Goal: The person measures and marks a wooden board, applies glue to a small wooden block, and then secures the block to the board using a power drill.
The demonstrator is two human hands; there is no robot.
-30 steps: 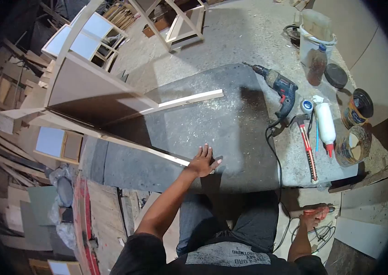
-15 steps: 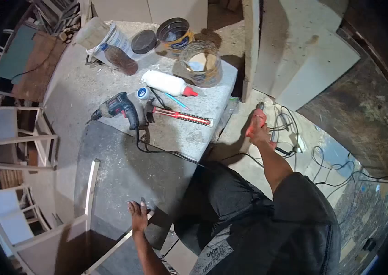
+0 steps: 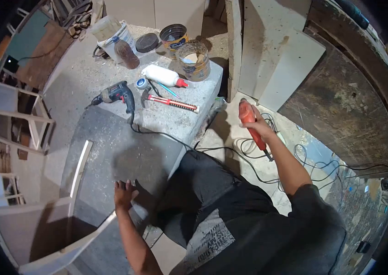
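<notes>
Head view, right hand [image 3: 261,129] gripping red tool [image 3: 250,122]

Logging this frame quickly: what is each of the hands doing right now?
Left hand: open, flat on the dark board, holding nothing.
Right hand: closed around the red power tool.

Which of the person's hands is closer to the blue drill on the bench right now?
Left. The left hand rests flat on the dark board, below the blue drill. The right hand grips an orange power tool beyond the bench edge.
</notes>
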